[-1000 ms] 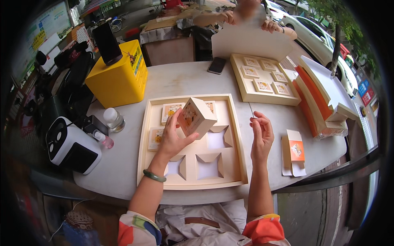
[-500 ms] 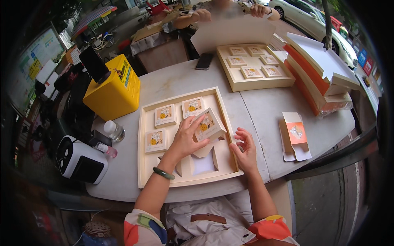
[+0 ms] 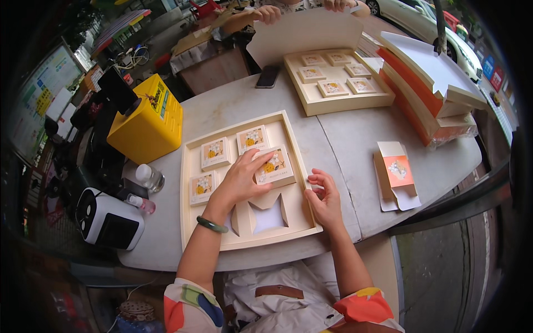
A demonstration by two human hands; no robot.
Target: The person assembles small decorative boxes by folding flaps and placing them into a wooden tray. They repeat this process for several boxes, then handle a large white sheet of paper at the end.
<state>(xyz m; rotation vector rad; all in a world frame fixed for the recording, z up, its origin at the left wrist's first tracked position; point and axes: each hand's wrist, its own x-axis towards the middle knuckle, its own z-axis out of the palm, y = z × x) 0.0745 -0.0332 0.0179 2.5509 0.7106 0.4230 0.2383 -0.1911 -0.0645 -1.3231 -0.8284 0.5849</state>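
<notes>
A cream tray box [image 3: 302, 143] lies on the table before me. Three small square flower-printed boxes, an upper-left one [image 3: 215, 152], an upper-right one [image 3: 252, 139] and a left-middle one [image 3: 203, 187], sit in its compartments. My left hand [image 3: 240, 178], with a green bangle on its wrist, grips a fourth small box [image 3: 276, 168] at the right-middle compartment; its printed face is up and nearly level. My right hand [image 3: 325, 201] is beside the tray's right rim, fingers loosely curled and apart, holding nothing. At the tray's near side, a cut-out opening [image 3: 268, 217] shows white beneath.
Across the table another person's hands hold up a large pale sheet [image 3: 305, 36] behind a second filled tray [image 3: 348, 103]. Boxes are stacked [image 3: 427, 111] at right, near an orange-and-cream carton [image 3: 398, 172]. A phone [image 3: 267, 77], yellow container [image 3: 147, 119], bottle [image 3: 150, 177] and white device [image 3: 114, 222] surround the tray.
My left hand has lowered the tilted small box until it lies nearly flat in the tray. My right hand stays by the rim. The whole view has shifted slightly.
</notes>
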